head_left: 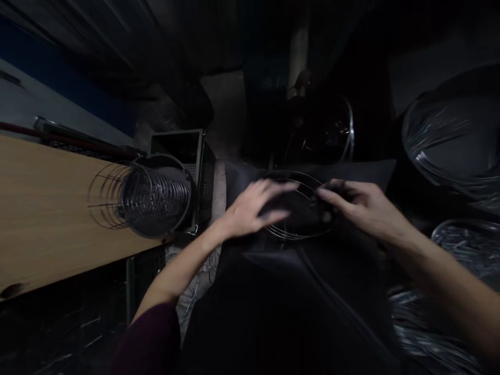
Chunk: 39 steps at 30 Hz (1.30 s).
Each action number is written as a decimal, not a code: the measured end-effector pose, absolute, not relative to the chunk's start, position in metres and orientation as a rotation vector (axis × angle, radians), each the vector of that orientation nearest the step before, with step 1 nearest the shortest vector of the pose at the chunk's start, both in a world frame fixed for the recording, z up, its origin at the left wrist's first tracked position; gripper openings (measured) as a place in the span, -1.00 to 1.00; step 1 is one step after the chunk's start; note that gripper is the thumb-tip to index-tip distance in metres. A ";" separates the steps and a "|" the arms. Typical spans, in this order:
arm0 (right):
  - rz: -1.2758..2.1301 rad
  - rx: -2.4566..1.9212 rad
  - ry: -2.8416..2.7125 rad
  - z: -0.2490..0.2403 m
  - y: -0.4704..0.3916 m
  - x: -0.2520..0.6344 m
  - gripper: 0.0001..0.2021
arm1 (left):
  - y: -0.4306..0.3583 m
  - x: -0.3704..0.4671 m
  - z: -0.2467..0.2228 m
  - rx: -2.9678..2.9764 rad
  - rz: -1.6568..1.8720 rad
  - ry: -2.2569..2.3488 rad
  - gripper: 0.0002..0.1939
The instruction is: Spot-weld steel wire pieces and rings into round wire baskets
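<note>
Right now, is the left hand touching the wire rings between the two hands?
Cannot tell. In the head view, the left hand partly covers the wire rings, but its fingers are blurred, and neither contact nor gap shows plainly.

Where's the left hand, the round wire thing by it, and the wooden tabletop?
Left hand (247,209): head view, back of the hand.
Round wire thing (287,237): head view, its lower curve.
Wooden tabletop (47,208): head view, a bare part.

Silvery wire rings (287,236) against your black lap cloth (281,302).
Your left sleeve (150,330) is deep purple; your table (50,208) is tan with faint wood grain and a dark spot (13,290); the crate (200,177) is dark grey, its side perforated; the panel (84,78) is blue.
</note>
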State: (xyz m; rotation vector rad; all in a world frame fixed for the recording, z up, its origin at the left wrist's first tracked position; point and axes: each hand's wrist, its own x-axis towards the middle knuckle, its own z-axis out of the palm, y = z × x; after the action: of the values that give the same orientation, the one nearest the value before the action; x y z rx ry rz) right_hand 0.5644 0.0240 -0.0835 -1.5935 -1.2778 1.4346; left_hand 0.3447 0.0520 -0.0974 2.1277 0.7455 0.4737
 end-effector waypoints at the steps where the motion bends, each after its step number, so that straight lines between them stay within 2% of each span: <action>1: 1.430 -1.601 -1.243 -0.080 0.021 0.566 -0.60 | 0.035 0.332 -0.112 2.243 0.408 0.784 -0.38; 2: 1.428 -1.599 -1.220 -0.078 0.018 0.565 -0.61 | 0.020 0.323 -0.130 2.362 0.319 0.831 -0.31; 3: 1.428 -1.587 -1.216 -0.077 0.015 0.562 -0.63 | 0.009 0.318 -0.149 2.468 0.249 0.858 -0.33; 6: 1.395 -1.549 -1.250 -0.082 0.013 0.546 -0.64 | 0.000 0.321 -0.194 2.608 0.340 0.964 -0.51; 8: 1.346 -1.550 -1.222 -0.089 0.020 0.537 -0.62 | 0.015 0.329 -0.200 2.602 0.401 1.003 -0.48; 12: 1.377 -1.555 -1.035 -0.093 0.052 0.539 -0.57 | 0.062 0.340 -0.165 2.528 0.471 0.971 -0.19; 15: 1.439 -1.496 -0.952 -0.082 0.078 0.546 -0.54 | 0.082 0.347 -0.140 2.446 0.682 1.004 -0.12; 17: 1.449 -1.441 -0.912 -0.073 0.092 0.548 -0.52 | 0.089 0.353 -0.135 2.389 0.908 1.023 -0.15; 20: 1.432 -1.402 -0.897 -0.061 0.110 0.551 -0.50 | 0.103 0.361 -0.135 2.316 1.174 0.977 -0.32; 24: 1.424 -1.373 -0.890 -0.055 0.134 0.557 -0.50 | 0.132 0.368 -0.127 2.325 1.177 0.939 -0.46; 39: 1.358 -1.378 -0.914 -0.041 0.190 0.560 -0.44 | 0.188 0.378 -0.113 2.275 1.278 0.953 -0.39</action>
State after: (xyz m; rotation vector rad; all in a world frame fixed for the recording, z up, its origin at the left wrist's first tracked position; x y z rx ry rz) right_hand 0.5602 0.1898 -0.0412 -1.3778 -0.9144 1.3577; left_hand 0.3779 0.1882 -0.1127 2.2750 0.9526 1.2782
